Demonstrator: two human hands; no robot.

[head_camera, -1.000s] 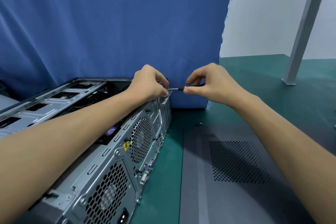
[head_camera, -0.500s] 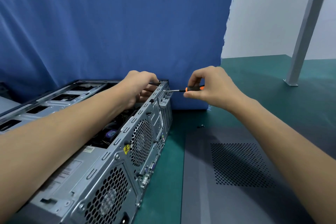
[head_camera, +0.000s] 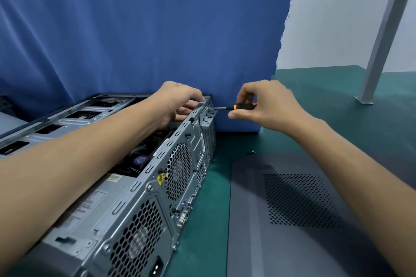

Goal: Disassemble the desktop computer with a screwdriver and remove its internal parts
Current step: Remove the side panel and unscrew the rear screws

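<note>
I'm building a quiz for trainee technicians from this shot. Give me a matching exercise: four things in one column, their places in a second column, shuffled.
Things
1. screwdriver
2. side panel
3. left hand
4. loose screws

Places
A. on the green mat, by the panel's far edge
B. flat on the mat, right of the computer case
C. over the open case's far end
D. held level in the right hand, tip at the case's rear wall

Pairs: 1-D, 2-B, 3-C, 4-A

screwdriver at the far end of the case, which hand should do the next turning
Right. The right hand grips the screwdriver, tip against the rear panel of the computer case; the left hand reaches inside it.
</note>
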